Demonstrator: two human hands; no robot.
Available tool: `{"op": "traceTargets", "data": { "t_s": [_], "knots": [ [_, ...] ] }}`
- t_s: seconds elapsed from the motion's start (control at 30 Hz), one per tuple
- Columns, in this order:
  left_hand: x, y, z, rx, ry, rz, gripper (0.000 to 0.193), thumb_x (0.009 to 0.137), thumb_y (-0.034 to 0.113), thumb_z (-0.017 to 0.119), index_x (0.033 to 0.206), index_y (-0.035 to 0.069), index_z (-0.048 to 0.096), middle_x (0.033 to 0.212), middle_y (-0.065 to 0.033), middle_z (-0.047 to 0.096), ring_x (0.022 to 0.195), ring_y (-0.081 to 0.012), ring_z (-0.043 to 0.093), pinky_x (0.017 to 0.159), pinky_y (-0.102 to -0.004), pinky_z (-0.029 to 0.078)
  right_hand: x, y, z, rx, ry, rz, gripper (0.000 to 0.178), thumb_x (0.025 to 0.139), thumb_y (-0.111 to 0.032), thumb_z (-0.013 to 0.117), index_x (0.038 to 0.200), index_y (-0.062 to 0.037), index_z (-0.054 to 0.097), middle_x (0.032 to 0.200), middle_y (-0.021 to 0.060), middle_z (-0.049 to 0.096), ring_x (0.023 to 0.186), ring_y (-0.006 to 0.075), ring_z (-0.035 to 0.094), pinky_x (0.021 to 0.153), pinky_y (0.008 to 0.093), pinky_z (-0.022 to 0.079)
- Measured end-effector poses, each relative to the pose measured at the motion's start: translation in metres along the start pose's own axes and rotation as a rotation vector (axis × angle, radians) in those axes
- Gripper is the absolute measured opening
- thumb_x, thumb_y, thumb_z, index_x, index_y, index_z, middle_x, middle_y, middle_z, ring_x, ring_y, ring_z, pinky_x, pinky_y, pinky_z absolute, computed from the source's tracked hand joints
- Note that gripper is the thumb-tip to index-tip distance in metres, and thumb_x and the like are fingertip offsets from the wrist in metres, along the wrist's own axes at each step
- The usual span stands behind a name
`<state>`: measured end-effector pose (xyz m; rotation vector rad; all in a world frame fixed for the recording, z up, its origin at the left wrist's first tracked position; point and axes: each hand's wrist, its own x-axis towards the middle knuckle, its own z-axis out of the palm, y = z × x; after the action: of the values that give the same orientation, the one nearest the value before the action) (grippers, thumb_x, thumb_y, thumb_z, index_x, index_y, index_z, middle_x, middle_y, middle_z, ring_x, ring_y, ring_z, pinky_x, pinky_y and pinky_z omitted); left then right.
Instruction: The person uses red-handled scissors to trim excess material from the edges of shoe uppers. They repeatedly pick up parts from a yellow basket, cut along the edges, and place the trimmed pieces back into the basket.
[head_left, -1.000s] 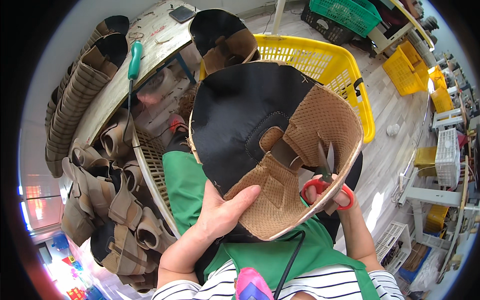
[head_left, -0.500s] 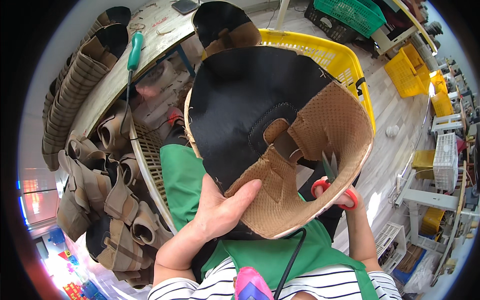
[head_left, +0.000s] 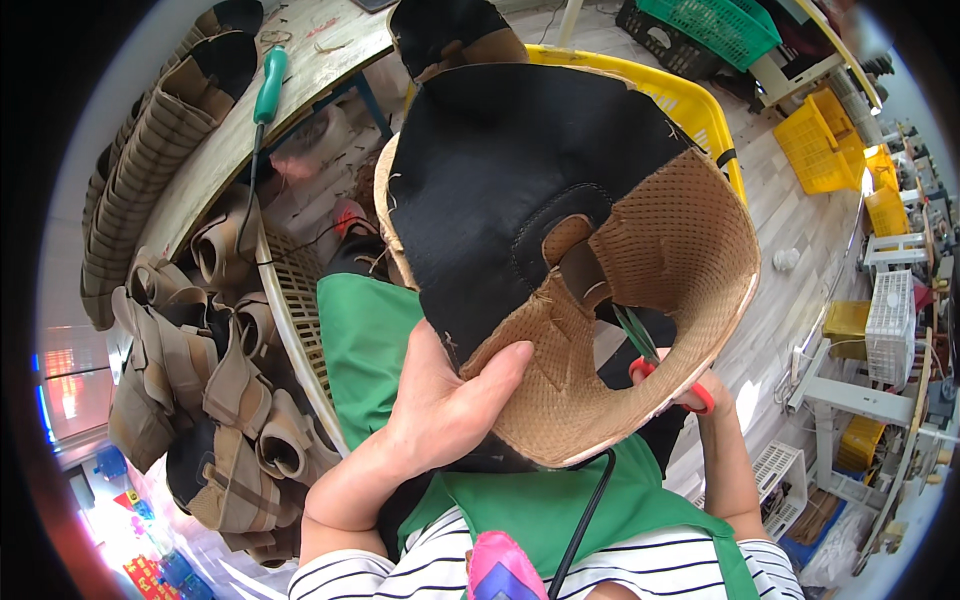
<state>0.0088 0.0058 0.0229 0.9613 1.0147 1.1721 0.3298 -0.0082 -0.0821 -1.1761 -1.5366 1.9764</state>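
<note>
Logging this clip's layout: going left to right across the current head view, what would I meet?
Nested stack of brown-and-black pieces, corded green-handled tool, left hand, red-handled scissors, small white lump, upper white plastic basket.

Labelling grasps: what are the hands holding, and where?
Left hand: black-and-tan piece, by its lower-left edge. Right hand: scissors, by the red handles.

Gripping a curved black-and-tan shell [head_left: 510, 165] by its edge with the left hand [head_left: 437, 412] at seven o'clock; holding red-handled scissors [head_left: 638, 340], seemingly slightly parted, in the right hand [head_left: 718, 387] at four o'clock.
</note>
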Motion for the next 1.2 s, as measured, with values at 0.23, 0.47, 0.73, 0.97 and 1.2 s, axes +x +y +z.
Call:
{"op": "traceTargets", "data": {
  "t_s": [0.23,0.47,0.73,0.97,1.2],
  "knots": [
    [0.003,-0.001,-0.003,0.043,-0.012,-0.061,0.031,0.084,0.006,0.062,0.111,-0.007,0.055,0.102,-0.0098,0.065,0.093,-0.0127,0.058,0.082,-0.0307,0.048,-0.008,0.007,-0.011,-0.082,0.036,-0.077,0.019,0.082,-0.017,0.071,0.083,-0.0014,0.061,0.077,0.0013,0.060,0.064,0.0084,0.053,0.056,0.0234,0.044],
    [0.002,-0.002,-0.005,-0.003,-0.006,-0.212,0.033,0.085,0.010,0.065,0.107,-0.010,0.050,0.102,-0.0109,0.062,0.093,-0.0118,0.056,0.081,-0.0303,0.049,0.000,-0.013,0.008,0.264,0.106,0.074,0.029,0.078,-0.017,0.073,0.096,0.0023,0.060,0.088,0.0028,0.059,0.080,0.0102,0.055,0.072,0.0246,0.045],
    [0.003,-0.007,-0.003,-0.024,-0.028,-0.189,0.038,0.085,0.013,0.066,0.108,-0.011,0.048,0.103,-0.0123,0.061,0.096,-0.0133,0.056,0.082,-0.0310,0.049,0.015,-0.032,0.020,0.048,0.178,0.075,0.017,0.071,-0.007,0.070,0.084,-0.0023,0.061,0.073,-0.0039,0.051,0.065,0.0037,0.045,0.057,0.0194,0.037],
    [0.005,-0.008,-0.002,-0.027,-0.071,-0.181,0.037,0.085,0.009,0.061,0.116,-0.008,0.051,0.111,-0.0117,0.062,0.101,-0.0144,0.056,0.090,-0.0318,0.046,0.017,-0.031,0.021,0.056,0.170,0.115,0.013,0.071,-0.006,0.070,0.079,-0.0031,0.060,0.073,-0.0027,0.053,0.067,0.0046,0.047,0.059,0.0203,0.038],
    [0.004,-0.008,-0.002,-0.084,-0.086,-0.162,0.036,0.085,0.008,0.061,0.117,-0.008,0.052,0.113,-0.0114,0.062,0.102,-0.0142,0.056,0.092,-0.0317,0.045,0.013,-0.028,0.023,0.074,0.221,0.096,0.013,0.070,-0.008,0.070,0.072,-0.0031,0.059,0.068,-0.0021,0.055,0.062,0.0047,0.048,0.055,0.0201,0.038]
  ]
}}
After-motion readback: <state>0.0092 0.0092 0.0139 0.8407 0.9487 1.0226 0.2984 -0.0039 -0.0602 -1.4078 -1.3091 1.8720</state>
